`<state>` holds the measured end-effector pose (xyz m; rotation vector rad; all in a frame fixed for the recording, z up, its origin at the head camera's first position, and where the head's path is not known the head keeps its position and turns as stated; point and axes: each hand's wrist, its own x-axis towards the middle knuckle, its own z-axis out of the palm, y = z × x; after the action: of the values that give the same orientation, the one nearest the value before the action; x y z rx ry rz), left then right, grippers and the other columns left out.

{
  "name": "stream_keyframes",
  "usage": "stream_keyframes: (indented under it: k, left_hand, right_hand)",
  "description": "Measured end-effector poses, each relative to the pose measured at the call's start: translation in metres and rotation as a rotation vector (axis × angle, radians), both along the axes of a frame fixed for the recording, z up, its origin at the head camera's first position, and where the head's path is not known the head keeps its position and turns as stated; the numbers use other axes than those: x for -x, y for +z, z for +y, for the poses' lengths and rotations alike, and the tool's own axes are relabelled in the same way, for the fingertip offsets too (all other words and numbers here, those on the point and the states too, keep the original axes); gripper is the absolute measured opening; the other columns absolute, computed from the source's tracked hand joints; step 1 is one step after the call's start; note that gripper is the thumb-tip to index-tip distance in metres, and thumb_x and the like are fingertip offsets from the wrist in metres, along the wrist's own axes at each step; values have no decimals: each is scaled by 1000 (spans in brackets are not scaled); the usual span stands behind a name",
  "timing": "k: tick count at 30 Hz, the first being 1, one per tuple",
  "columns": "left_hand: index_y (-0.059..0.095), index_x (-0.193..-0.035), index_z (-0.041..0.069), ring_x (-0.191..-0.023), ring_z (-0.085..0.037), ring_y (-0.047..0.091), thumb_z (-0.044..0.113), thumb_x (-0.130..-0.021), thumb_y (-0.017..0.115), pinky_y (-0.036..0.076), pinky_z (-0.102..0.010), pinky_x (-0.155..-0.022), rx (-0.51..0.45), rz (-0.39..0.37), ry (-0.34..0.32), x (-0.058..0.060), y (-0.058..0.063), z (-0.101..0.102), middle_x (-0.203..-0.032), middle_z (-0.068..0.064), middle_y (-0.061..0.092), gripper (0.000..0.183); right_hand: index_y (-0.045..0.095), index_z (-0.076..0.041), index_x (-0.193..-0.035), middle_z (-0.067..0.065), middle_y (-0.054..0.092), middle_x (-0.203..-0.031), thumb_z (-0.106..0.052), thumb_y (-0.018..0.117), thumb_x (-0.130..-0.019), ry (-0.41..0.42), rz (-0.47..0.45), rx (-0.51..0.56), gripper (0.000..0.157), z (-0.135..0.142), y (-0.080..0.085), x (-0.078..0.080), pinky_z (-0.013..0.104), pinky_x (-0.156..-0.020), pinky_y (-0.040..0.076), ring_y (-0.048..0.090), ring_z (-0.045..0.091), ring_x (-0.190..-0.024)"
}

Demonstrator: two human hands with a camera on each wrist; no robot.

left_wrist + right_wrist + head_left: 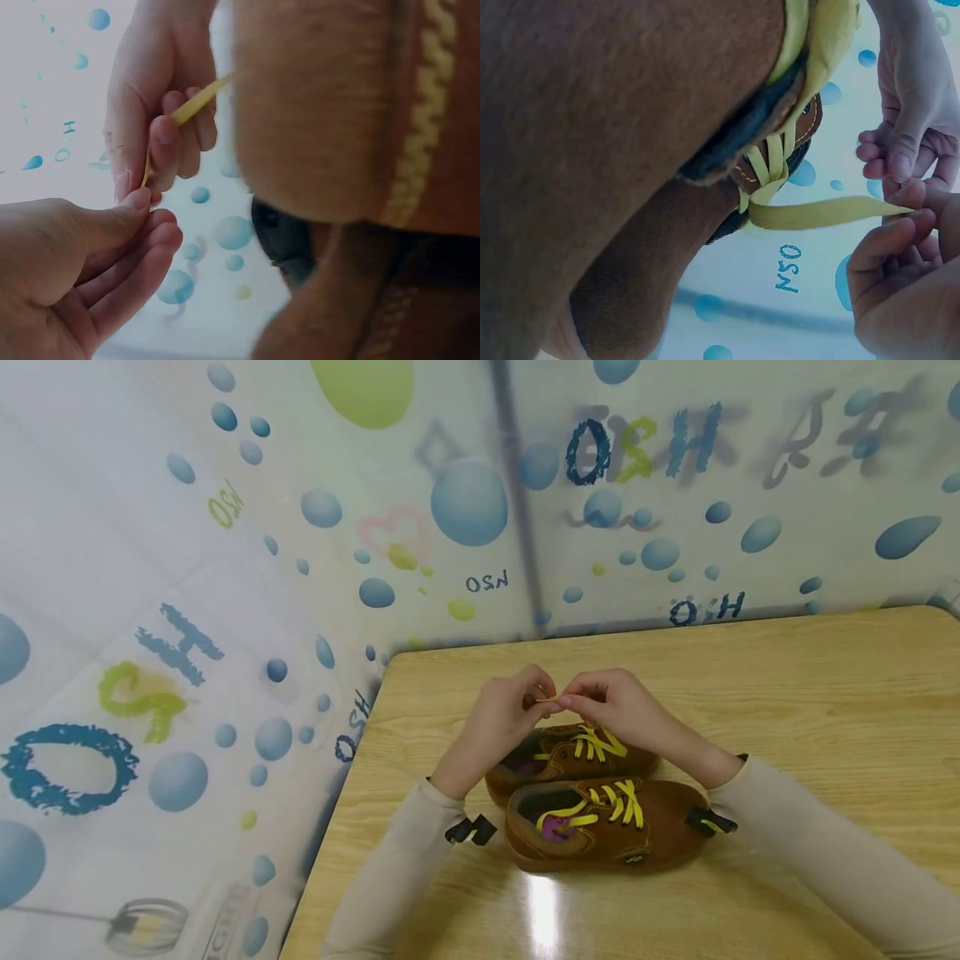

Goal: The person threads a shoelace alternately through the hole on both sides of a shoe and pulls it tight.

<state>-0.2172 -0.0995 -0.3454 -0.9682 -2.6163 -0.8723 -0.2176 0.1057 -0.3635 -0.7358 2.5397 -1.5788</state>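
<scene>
Two brown shoes with yellow laces stand side by side on the table, toes to the right. Above the far shoe (641,762), both hands meet at a yellow shoelace (817,214) that runs up from its eyelets. My left hand (498,718) pinches the lace's end between thumb and fingers, as the left wrist view shows. Right beside it, my right hand (622,706) pinches the same lace with its thumb and fingers. The near shoe (667,818) has a crossed lace (626,803), with one end lying over its opening and a purple insole (555,828) inside.
The wooden table (787,693) reaches far to the right. Behind it and on the left hangs a white sheet (420,468) printed with bubbles and letters. A black strap (471,831) sits at the left cuff, another strap (708,821) at the right cuff, overlapping the near shoe's toe.
</scene>
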Motion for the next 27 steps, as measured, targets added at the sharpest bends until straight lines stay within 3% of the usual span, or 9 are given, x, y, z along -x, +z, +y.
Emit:
stream_keyframes:
  k: [5,9,14,17,20,27]
  left_hand:
    - [66,-89,16,-68,-5,66,23,-90,74,50,-16,-62,86,57,11,3,-8,3,-80,4,74,11]
    - [68,-89,17,-71,-7,66,27,-87,77,52,-20,-65,122,57,19,5,-12,4,-81,5,72,13]
    - [72,-100,18,-84,-12,67,33,-87,77,54,-24,-73,310,-3,5,9,-18,3,-92,5,72,21]
    - [75,-103,20,-89,-11,68,31,-88,76,55,-25,-78,419,-51,-30,11,-21,2,-98,6,72,18]
    - [76,-103,21,-88,-10,68,26,-89,75,56,-25,-78,429,-70,-48,11,-23,1,-99,7,73,15]
    - [73,-104,20,-90,-9,70,23,-95,68,56,-26,-81,373,-53,-96,14,-28,0,-100,6,75,11]
  right_hand:
    - [76,-11,-102,-2,44,-52,-23,62,-99,27,-27,-70,18,3,1,1,24,-44,32,31,7,-39]
    - [77,-10,-100,1,52,-53,-20,63,-98,32,-20,-112,17,3,-1,1,23,-44,30,30,5,-40]
    - [78,-12,-94,1,59,-58,-17,67,-94,-56,169,-302,12,7,-4,3,24,-49,34,38,7,-46]
    - [77,-13,-93,0,70,-72,-15,69,-93,-41,275,-467,8,9,-8,5,26,-54,40,49,7,-55]
    - [74,-16,-92,-1,73,-82,-14,68,-92,13,358,-572,6,9,-12,5,27,-58,45,54,6,-62]
    - [65,-18,-76,-6,60,-66,-11,63,-96,71,498,-616,21,5,-17,7,25,-59,37,41,6,-55]
